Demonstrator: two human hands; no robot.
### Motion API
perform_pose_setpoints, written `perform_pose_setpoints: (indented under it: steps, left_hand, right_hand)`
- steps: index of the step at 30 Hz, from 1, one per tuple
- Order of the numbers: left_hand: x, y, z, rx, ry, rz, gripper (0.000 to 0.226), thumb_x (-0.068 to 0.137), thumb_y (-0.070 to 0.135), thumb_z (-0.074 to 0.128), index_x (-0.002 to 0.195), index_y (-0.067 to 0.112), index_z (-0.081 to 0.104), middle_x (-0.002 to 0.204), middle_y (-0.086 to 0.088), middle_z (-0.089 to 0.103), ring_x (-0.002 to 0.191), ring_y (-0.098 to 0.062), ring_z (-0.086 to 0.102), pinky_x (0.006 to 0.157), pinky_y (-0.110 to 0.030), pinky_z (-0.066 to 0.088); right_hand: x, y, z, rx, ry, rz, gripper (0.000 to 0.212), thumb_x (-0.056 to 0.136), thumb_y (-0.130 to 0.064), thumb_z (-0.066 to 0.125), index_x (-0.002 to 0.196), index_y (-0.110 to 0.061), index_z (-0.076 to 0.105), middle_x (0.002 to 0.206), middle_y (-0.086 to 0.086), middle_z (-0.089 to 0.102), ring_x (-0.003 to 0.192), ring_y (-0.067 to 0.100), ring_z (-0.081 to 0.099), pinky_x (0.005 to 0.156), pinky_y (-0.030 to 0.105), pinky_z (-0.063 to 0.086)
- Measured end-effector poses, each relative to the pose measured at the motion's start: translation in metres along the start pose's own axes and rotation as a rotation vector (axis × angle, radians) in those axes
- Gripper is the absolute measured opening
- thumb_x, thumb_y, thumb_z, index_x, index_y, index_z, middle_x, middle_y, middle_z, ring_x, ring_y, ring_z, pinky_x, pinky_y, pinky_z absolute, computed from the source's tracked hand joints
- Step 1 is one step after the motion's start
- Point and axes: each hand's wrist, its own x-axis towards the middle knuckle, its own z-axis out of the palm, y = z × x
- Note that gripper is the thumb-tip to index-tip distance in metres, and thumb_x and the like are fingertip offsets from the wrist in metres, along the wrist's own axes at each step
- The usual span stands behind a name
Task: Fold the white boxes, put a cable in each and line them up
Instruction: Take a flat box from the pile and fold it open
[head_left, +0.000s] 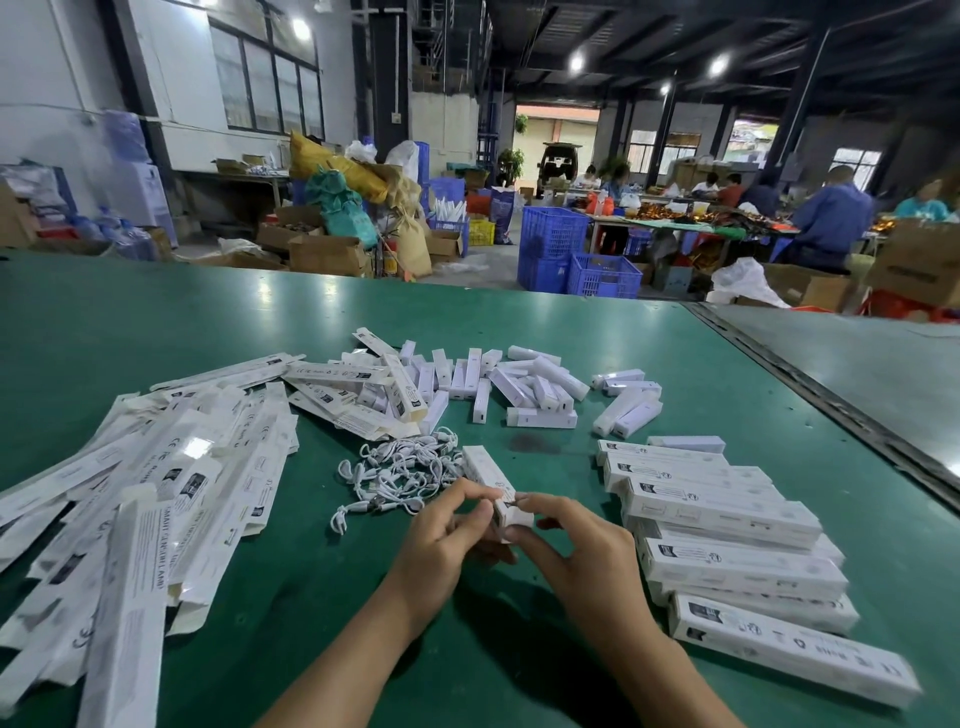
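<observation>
Boxes in three states lie on the green tabletop (208, 322). A row of finished boxes (727, 525) runs down the right side, laid side by side and partly overlapping. A much bigger heap of flat boxes (156, 493) waits on the left, not yet folded. A tangle of white cables (400, 473) sits in the middle, just beyond the hands. Farther back is a scatter of small white pieces (519, 384); what they are I cannot tell. The job looks well started but far from finished, since most of the stock is unfolded.

One box (488, 475) is being worked on now, held just above the tabletop between the heap and the row, its far end pointing away beside the cables. The left hand (447, 530) has its fingers curled at the box's near end, thumb and forefinger pinching its side. The right hand (582, 545) pinches the same end from the other side, forefinger at the flap and the other fingers loosely bent. Whether a cable is already inside is hidden.
</observation>
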Motion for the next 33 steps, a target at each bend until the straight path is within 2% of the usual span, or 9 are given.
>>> perform_pose_setpoints:
  steps: [5,11,13,15,18,24,27,29,33]
  left_hand:
    - [0.001,0.003,0.000,-0.032,0.028,-0.019,0.018,0.100,0.001,0.047,0.109,0.001,0.063,0.079,-0.022,0.072,0.070,-0.027,0.072,0.067,-0.026,0.056]
    - [0.000,0.002,0.001,-0.042,0.047,-0.050,0.017,0.100,0.004,0.050,0.108,0.006,0.065,0.087,-0.034,0.067,0.072,-0.034,0.072,0.069,-0.030,0.057]
    - [0.000,0.002,0.001,-0.038,0.045,-0.047,0.013,0.098,0.011,0.057,0.107,0.008,0.066,0.086,-0.034,0.067,0.072,-0.034,0.073,0.069,-0.029,0.057]
    - [0.000,0.002,0.001,-0.017,0.042,-0.039,0.022,0.090,0.023,0.061,0.106,0.010,0.066,0.083,-0.031,0.068,0.074,-0.035,0.073,0.070,-0.031,0.057]
    - [-0.001,0.001,-0.001,0.019,0.012,-0.031,0.028,0.085,0.029,0.065,0.108,0.014,0.066,0.081,-0.020,0.073,0.077,-0.034,0.074,0.074,-0.031,0.058]
    - [-0.001,0.001,-0.003,0.134,-0.033,-0.013,0.037,0.075,0.032,0.078,0.108,0.021,0.066,0.080,-0.012,0.076,0.079,-0.025,0.074,0.076,-0.024,0.055]
    - [-0.001,0.002,-0.003,0.164,-0.037,0.001,0.032,0.076,0.032,0.078,0.105,0.024,0.068,0.080,-0.008,0.076,0.079,-0.022,0.075,0.075,-0.022,0.055]
    - [-0.002,0.002,-0.002,0.170,-0.040,0.003,0.026,0.077,0.033,0.077,0.102,0.029,0.069,0.080,-0.008,0.077,0.079,-0.021,0.075,0.075,-0.021,0.055]
    - [-0.003,0.004,-0.002,0.199,-0.043,0.005,0.020,0.079,0.037,0.074,0.099,0.038,0.069,0.082,-0.004,0.077,0.080,-0.017,0.075,0.074,-0.019,0.054]
  right_hand:
    - [0.001,0.001,-0.001,0.041,-0.014,-0.091,0.015,0.083,-0.019,0.073,0.095,-0.011,0.076,0.107,-0.010,0.070,0.098,-0.009,0.064,0.087,0.010,0.048]
    - [0.003,0.000,-0.003,0.011,-0.013,-0.115,0.011,0.083,-0.009,0.073,0.093,-0.009,0.077,0.103,-0.004,0.072,0.096,-0.004,0.066,0.087,0.011,0.050]
    - [0.003,0.000,-0.004,0.025,-0.014,-0.109,0.009,0.083,-0.009,0.074,0.092,-0.009,0.077,0.101,-0.004,0.073,0.094,-0.004,0.066,0.085,0.012,0.050]
    - [0.003,0.000,-0.005,0.038,-0.018,-0.102,0.008,0.082,-0.008,0.076,0.090,-0.010,0.077,0.099,-0.005,0.073,0.092,-0.004,0.067,0.083,0.012,0.051]
    - [0.003,0.001,-0.005,0.049,-0.023,-0.077,0.010,0.077,-0.005,0.080,0.085,-0.011,0.077,0.096,-0.008,0.073,0.088,-0.005,0.067,0.081,0.012,0.052]
    - [0.005,-0.003,-0.009,0.132,-0.084,0.062,0.013,0.075,-0.010,0.081,0.083,-0.019,0.076,0.087,-0.016,0.072,0.084,-0.002,0.068,0.077,0.017,0.055]
    - [0.007,-0.010,-0.011,0.247,-0.114,0.251,0.014,0.072,-0.027,0.079,0.082,-0.032,0.070,0.083,-0.017,0.072,0.082,0.003,0.069,0.078,0.023,0.057]
    - [0.007,-0.012,-0.011,0.301,-0.124,0.327,0.016,0.068,-0.036,0.075,0.082,-0.030,0.070,0.084,-0.016,0.072,0.082,0.005,0.070,0.079,0.025,0.057]
    - [0.007,-0.012,-0.010,0.364,-0.120,0.391,0.016,0.068,-0.028,0.081,0.081,-0.025,0.071,0.083,-0.010,0.073,0.080,0.007,0.070,0.078,0.024,0.056]
